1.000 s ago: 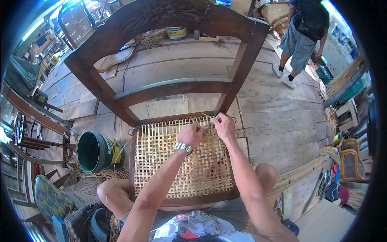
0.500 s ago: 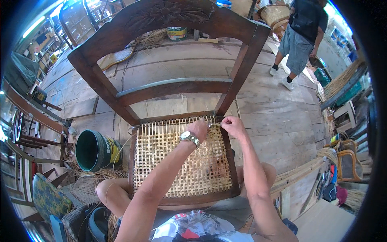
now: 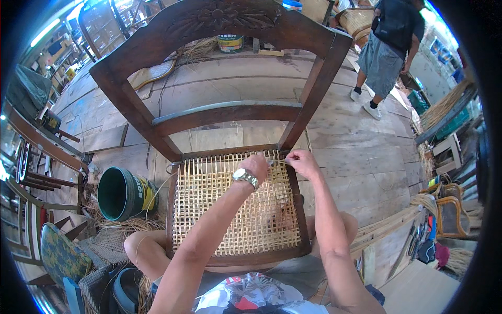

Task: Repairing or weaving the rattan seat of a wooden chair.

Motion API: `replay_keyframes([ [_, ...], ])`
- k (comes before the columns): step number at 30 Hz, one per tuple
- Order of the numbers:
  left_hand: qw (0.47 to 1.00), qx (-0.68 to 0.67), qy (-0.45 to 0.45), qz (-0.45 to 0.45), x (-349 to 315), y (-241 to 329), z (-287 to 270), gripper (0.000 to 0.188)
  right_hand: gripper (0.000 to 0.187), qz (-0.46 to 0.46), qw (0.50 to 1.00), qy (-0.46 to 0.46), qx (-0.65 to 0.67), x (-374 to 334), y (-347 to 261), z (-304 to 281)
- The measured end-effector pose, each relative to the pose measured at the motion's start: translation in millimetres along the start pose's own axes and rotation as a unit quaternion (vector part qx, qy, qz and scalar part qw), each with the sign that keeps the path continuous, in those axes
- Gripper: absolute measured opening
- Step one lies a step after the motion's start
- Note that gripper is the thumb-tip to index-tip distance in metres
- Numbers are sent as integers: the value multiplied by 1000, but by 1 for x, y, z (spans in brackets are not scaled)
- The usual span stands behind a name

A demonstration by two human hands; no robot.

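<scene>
A dark wooden chair [image 3: 230,111] with a carved backrest stands before me, its seat covered by a woven cane mesh [image 3: 235,209]. Toward the back right of the seat, my left hand [image 3: 255,166], with a metal-banded watch [image 3: 244,178] on its wrist, is closed low over the weave. Something small and pale shows at its fingertips, too small to name. Just to the right, above the seat's side rail, my right hand [image 3: 301,161] pinches a thin cane strand [image 3: 281,161] that runs toward the left hand.
A green bucket [image 3: 119,194] lies tilted on the left among loose cane scraps. A person in grey shorts [image 3: 384,63] stands at the far right on the plank floor [image 3: 355,136]. Chair frames crowd the left edge; tools [image 3: 428,243] lie at the lower right.
My hands stay at the back right of the seat with only slight finger shifts. The person's near arm has moved a little; the chair barely shifts in view.
</scene>
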State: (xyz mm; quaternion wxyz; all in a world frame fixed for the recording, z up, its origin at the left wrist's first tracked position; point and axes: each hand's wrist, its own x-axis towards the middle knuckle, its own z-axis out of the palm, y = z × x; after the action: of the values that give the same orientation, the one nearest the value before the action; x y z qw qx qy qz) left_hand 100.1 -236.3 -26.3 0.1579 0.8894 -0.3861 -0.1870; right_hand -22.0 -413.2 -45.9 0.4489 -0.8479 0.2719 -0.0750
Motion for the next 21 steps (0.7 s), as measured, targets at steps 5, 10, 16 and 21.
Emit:
replay_keyframes([
  [5,999,24,17,-26,-13,-11,-56,33,28,-26,997,43,-56,-8,-1,12],
  [10,994,107,10,8,-14,1,-44,30,32,-5,998,43,-43,-7,-9,15],
  [16,984,175,1,21,-14,6,-46,22,60,119,975,21,-187,1,-52,20],
  [21,980,196,-9,29,-7,12,-43,22,78,169,951,9,-260,-3,-86,22],
])
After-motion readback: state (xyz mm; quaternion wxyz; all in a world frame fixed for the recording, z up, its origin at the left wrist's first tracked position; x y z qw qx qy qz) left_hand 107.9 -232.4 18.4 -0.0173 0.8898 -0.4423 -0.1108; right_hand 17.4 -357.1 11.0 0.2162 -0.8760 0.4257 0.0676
